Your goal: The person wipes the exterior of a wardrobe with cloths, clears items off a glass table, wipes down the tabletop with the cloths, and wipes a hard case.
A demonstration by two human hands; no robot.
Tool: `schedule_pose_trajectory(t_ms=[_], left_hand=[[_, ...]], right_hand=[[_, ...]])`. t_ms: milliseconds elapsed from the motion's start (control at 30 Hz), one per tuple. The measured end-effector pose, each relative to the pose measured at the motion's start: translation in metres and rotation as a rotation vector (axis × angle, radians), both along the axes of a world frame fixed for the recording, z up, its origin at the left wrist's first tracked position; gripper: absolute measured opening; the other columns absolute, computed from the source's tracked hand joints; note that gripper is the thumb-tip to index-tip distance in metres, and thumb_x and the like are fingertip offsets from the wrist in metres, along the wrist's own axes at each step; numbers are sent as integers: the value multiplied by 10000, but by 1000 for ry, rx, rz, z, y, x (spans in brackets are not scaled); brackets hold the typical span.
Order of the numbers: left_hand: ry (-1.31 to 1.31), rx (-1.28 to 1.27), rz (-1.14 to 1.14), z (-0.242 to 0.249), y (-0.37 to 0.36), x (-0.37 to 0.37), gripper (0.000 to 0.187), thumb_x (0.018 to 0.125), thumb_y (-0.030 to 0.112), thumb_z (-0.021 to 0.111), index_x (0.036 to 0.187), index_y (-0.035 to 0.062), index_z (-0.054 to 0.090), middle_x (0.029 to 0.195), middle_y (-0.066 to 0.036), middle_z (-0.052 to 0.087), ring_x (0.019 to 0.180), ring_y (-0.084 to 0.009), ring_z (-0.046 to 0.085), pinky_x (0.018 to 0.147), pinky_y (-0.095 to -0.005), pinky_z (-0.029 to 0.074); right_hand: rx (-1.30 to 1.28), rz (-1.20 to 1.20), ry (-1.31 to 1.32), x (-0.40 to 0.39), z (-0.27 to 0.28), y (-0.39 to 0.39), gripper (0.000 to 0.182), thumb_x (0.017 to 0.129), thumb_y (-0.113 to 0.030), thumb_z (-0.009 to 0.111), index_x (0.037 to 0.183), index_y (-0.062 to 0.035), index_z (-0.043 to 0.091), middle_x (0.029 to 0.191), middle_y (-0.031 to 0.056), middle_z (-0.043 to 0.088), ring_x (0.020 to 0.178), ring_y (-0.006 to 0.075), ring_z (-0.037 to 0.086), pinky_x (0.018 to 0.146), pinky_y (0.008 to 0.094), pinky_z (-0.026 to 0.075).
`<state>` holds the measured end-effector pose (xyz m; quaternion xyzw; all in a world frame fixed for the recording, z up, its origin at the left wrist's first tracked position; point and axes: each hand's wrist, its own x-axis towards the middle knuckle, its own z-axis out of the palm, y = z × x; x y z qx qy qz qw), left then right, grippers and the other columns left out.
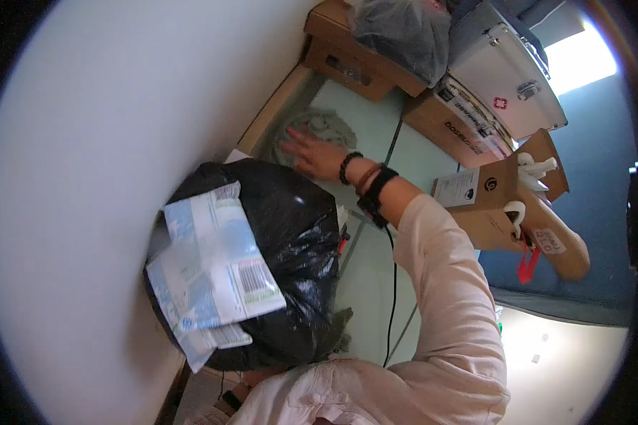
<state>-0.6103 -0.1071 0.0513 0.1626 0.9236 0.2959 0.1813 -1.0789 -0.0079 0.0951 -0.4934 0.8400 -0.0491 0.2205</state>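
Black bag (290, 234) on glass table (365, 283), labels facing up.
Right hand (312, 154), fingers spread flat, presses the tabletop beside the bag's far end; bag's long axis follows the table's wall edge; left hand hidden beneath, grip unclear.

1. Bag (290, 241) on worktop (365, 134), label (213, 269) on its side.
2. Hand (312, 154) flat on worktop beyond bag.
3. Boxes (475, 127) along worktop's far edge; cable (392, 283) across the worktop.
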Motion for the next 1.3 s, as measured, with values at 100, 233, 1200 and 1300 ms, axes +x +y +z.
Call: schedule_pose_trajectory(t_ms=[100,233,1200,1300], left_hand=[[-28,-18,6,12,0,-15,465,798,419,528,1202,199,462,1049,-133,532,650,-262,567,494,-368,456],[-52,-26,-1,17,-1,-16,479,797,425,526,1213,198,449,1078,-133,502,688,-269,557,520,-376,454],[-124,-42,-76,27,-16,-11,589,794,466,510,1290,188,355,1292,-133,289,962,-323,482,710,-439,442],[-152,-52,-88,29,-17,-7,601,794,470,509,1298,187,345,1314,-133,267,990,-329,474,729,-445,441]], right_hand=[[-23,-270,61,-65,-3,5,456,906,-323,292,1339,-187,245,1419,120,94,1298,316,107,1048,423,161],[-37,-539,263,-84,-13,2,439,901,-274,303,1319,-139,285,1390,143,180,1284,314,167,1000,537,206],[-37,-112,257,74,-4,106,466,864,-196,366,1317,-139,272,1393,146,174,1258,361,209,1008,478,212],[338,-382,323,18,8,110,479,877,-210,350,1339,-161,236,1407,122,152,1283,333,153,1021,470,178]])
